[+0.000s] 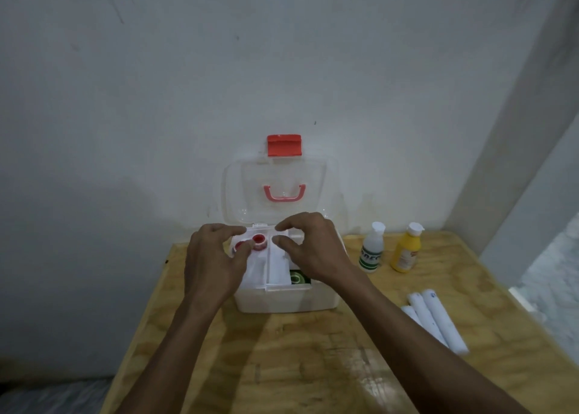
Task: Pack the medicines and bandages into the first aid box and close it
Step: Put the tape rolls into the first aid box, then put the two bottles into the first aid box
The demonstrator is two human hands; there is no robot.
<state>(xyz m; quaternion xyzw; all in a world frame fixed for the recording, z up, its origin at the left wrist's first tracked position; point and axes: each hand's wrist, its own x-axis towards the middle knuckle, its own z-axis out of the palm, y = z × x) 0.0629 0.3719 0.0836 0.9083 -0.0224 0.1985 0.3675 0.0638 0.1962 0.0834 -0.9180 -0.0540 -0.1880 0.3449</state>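
Note:
The white first aid box stands open on the wooden table. Its clear lid, with a pink handle and a red latch, leans back against the wall. A white tray lies in the box, and a dark green item shows below it. Two small white tape rolls with red cores are at the tray's back left. My left hand pinches one tape roll; the other roll stands beside it. My right hand hovers over the tray, thumb and forefinger apart, holding nothing.
To the right of the box stand a clear bottle with a green label and a yellow bottle. Three white bandage rolls lie near the table's right edge. The wall is right behind the box.

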